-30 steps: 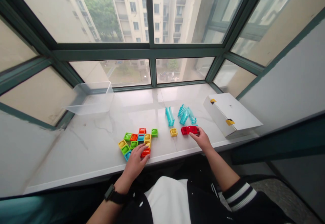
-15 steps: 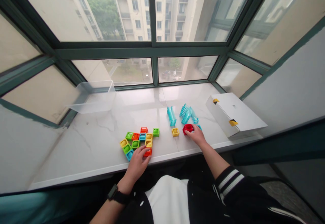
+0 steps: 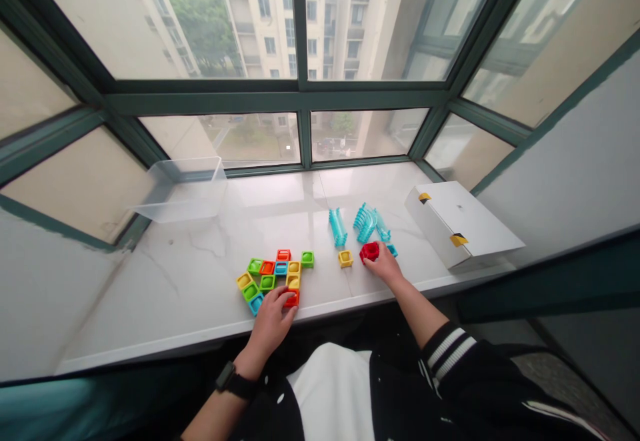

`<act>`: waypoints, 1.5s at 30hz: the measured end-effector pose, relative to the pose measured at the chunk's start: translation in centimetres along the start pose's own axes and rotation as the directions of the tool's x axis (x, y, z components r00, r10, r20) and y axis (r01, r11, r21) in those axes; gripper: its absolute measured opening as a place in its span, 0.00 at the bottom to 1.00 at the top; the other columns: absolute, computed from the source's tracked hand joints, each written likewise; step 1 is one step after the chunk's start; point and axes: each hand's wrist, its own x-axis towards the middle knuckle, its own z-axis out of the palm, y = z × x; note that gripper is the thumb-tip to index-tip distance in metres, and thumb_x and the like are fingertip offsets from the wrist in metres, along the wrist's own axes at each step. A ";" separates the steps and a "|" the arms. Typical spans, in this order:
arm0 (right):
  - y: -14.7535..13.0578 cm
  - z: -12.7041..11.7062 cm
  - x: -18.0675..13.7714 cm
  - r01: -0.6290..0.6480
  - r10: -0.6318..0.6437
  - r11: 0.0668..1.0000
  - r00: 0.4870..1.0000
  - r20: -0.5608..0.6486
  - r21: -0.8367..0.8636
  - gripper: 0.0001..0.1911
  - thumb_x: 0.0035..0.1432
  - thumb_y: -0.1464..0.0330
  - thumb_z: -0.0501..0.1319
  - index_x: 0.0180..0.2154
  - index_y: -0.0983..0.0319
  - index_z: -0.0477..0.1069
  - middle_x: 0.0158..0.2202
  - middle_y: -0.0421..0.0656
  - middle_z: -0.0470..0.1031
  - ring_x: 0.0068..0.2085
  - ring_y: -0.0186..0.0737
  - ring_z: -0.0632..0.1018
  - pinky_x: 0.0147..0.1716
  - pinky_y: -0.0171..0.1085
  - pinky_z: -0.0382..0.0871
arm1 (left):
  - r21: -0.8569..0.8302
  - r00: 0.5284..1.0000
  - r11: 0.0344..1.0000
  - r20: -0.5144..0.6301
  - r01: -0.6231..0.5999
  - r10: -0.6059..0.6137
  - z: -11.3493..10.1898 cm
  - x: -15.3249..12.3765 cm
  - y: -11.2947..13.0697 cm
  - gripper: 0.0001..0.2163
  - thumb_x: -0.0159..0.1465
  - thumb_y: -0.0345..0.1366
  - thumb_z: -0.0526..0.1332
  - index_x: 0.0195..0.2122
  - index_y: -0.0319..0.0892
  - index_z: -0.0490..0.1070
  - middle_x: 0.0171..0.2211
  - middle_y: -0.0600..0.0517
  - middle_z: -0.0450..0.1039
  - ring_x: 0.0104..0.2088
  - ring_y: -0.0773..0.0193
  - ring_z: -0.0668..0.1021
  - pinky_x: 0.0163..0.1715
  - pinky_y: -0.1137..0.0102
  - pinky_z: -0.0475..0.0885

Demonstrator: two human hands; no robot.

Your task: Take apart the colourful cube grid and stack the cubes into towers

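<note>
1. Surroundings: a marble windowsill (image 3: 165, 287) runs beneath green-framed windows (image 3: 300, 97). A clear plastic tub (image 3: 183, 191) stands at its far left, and a white cardboard box (image 3: 463, 224) with yellow-and-black tabs lies at its far right, both well apart from the hands.
2. Beyond the right hand: cyan ribbed plastic track pieces (image 3: 338, 227) lie in two groups, with a small cyan piece (image 3: 392, 250) just beside the fingers.
3. Centre: a cluster of square plastic blocks (image 3: 273, 273) in green, red, yellow and blue lies directly beyond the left hand. A single yellow square block (image 3: 345, 259) sits between this cluster and the right hand.
4. Left hand (image 3: 270, 324), wearing a black wristwatch (image 3: 233, 381): the fingers (image 3: 283, 297) curve over the near edge of the cluster, touching a red square block (image 3: 292, 299). Whether they grip it cannot be determined.
5. Right hand (image 3: 384, 265): the fingers (image 3: 375, 259) are closed onto a red piece (image 3: 370, 251), which lies against the fingertips on the windowsill.
</note>
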 end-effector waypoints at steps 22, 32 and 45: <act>-0.7 -0.2 -0.3 0.055 -0.055 0.994 0.998 -0.006 -0.090 0.33 0.55 0.62 0.70 0.60 0.56 0.66 0.53 0.48 0.79 0.50 0.50 0.80 0.45 0.42 0.72 | 0.057 0.999 0.998 -0.026 -0.033 0.035 0.1 -0.3 0.0 0.11 0.66 0.37 0.62 0.48 0.47 0.80 0.59 0.44 0.75 0.59 0.46 0.76 0.63 0.47 0.72; -0.6 -0.2 -0.2 0.023 -0.022 0.997 1.000 0.009 -0.072 0.35 0.55 0.63 0.70 0.62 0.57 0.63 0.58 0.51 0.77 0.54 0.53 0.79 0.49 0.45 0.73 | 0.123 0.998 0.991 -0.019 -0.058 0.061 0.1 -0.3 0.5 0.11 0.66 0.35 0.62 0.49 0.48 0.79 0.58 0.43 0.75 0.58 0.45 0.75 0.61 0.46 0.72; -0.9 -1.3 -0.7 0.079 -0.075 0.986 0.997 0.036 -0.144 0.48 0.54 0.64 0.69 0.73 0.61 0.55 0.66 0.58 0.68 0.63 0.61 0.73 0.56 0.51 0.72 | 0.152 0.999 0.988 -0.010 -0.038 0.040 0.2 -0.2 0.7 0.11 0.66 0.35 0.62 0.48 0.48 0.78 0.56 0.45 0.75 0.56 0.46 0.76 0.60 0.49 0.72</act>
